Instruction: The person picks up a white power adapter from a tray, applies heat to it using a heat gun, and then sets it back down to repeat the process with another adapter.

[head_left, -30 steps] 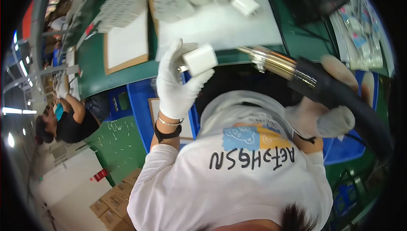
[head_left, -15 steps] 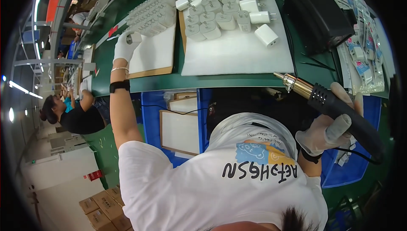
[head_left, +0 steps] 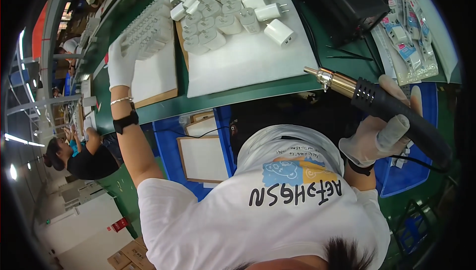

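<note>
Nearest, on the right, the gloved right hand has its fingers clamped on a black-handled tool, whose metal tip points to the left; a blue bin sits below. If this grip becomes loose, the tool could drop, and if it swings without attention, the tip could scratch a charger. Beyond begins the green surface. On its left part, the gloved left hand is at the rows of chargers, which stand on a white board; whether its fingers are apart or closed on one, I cannot tell. The rows are tight, so a small push could topple several. To the right, loose white chargers crowd on a white sheet, some tipped over; a careless bump could make them slide. Farther right stands a black box.
</note>
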Demonstrator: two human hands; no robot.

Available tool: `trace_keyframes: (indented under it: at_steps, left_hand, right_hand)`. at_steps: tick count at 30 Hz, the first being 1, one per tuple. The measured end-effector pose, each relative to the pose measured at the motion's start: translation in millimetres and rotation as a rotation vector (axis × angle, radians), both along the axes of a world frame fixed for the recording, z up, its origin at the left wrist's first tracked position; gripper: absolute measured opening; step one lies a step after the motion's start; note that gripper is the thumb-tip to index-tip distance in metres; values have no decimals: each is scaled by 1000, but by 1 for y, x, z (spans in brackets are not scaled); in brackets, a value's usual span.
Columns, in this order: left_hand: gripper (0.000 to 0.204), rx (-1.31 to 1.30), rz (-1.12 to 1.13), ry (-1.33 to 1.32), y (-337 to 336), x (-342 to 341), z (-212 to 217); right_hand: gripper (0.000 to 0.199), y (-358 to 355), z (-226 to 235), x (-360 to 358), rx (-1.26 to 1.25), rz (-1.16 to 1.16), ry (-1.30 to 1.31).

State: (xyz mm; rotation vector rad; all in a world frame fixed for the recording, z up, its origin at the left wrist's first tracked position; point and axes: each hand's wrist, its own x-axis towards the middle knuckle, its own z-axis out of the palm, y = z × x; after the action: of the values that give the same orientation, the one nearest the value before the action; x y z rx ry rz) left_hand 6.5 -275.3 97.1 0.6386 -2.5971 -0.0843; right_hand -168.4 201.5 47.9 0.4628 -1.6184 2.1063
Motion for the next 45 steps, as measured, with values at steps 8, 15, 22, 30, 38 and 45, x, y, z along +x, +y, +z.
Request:
trace_keyframes:
  at_steps: [8, 15, 22, 30, 38, 45]
  left_hand:
    - [28, -151, -253, -254, 171, -85, -5]
    - [28, -51, -201, -230, 199, -63, -19]
    - [44, 54, 273, -284, 219, -65, -25]
    - [52, 18, 56, -303, 211, -64, -49]
    - [58, 955, -305, 247, 271, -36, -52]
    - [59, 1150, -346, 230, 305, -32, -70]
  right_hand:
    - [55, -2, -3, 7, 7, 88, 7]
    - [54, 7, -1, 4, -48, 65, 1]
    - [55, -4, -2, 0, -79, 120, -1]
    - [61, -2, -2, 1, -3, 68, -18]
    - [64, 9, 1, -7, 31, 108, 5]
    - [63, 30, 8, -14, 174, 351, 57]
